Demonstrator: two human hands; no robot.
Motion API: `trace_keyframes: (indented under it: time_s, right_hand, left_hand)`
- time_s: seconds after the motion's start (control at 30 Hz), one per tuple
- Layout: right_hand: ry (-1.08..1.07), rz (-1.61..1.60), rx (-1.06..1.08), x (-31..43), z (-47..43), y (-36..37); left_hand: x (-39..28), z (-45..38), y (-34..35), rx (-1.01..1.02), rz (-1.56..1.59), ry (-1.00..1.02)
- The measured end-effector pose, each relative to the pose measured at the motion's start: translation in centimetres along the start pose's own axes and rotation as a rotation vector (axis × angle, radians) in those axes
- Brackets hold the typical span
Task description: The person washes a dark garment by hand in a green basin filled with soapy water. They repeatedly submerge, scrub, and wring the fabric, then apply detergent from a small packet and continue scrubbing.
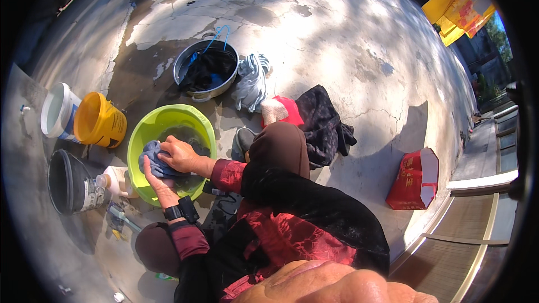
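A bunched blue-grey cloth (pixel 156 163) is between my two hands over a lime-green plastic basin (pixel 141 134). My right hand (pixel 181 154) grips it from above, fingers curled into the fabric. Against its near side lies my left hand (pixel 159 183), with the thumb or a finger stretched along the cloth; part of this hand is hidden. Dark, cloudy water (pixel 191 134) with wet fabric in it fills the bottom of the basin. A black device is strapped to my left wrist.
A metal pot (pixel 227 86) holds dark clothes and a blue hanger. Beside it lie twisted pale fabric (pixel 252 84), a red cloth (pixel 292 111) and dark patterned cloth (pixel 322 126). Yellow (pixel 101 120), white (pixel 57 111) and black (pixel 76 185) buckets and a jug (pixel 120 181) stand left; a red bag (pixel 408 181), right.
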State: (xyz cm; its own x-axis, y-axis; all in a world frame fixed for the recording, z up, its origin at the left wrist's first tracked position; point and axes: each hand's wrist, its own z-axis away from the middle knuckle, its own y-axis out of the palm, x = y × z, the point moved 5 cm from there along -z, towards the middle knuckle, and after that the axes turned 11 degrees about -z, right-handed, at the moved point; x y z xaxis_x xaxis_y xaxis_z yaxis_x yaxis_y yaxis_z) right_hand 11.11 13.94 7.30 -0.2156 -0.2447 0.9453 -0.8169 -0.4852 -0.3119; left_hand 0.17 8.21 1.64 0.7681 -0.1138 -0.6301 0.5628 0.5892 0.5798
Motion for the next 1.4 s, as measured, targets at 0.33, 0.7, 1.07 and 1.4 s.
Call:
trace_keyframes:
  time_s: [0.33, 0.7, 1.07, 1.4]
  right_hand:
    - [-0.373, -0.016, 0.150, 4.7, 2.0, 1.5]
    - [0.029, 0.092, -0.167, 0.4, 0.2, -0.7]
    - [0.405, -0.284, -0.082, -6.4, 0.6, -1.5]
    - [0.787, -0.510, 0.169, -7.8, 4.7, -0.4]
  left_hand:
    - [-1.3, -0.9, -0.2, 0.206, -0.188, 0.238]
    - [4.3, -1.4, -0.8, -0.074, -0.044, -0.039]
    - [3.6, -0.8, 0.5, -0.202, -0.189, -0.020]
    - [1.2, -0.8, 0.4, -0.112, -0.183, 0.180]
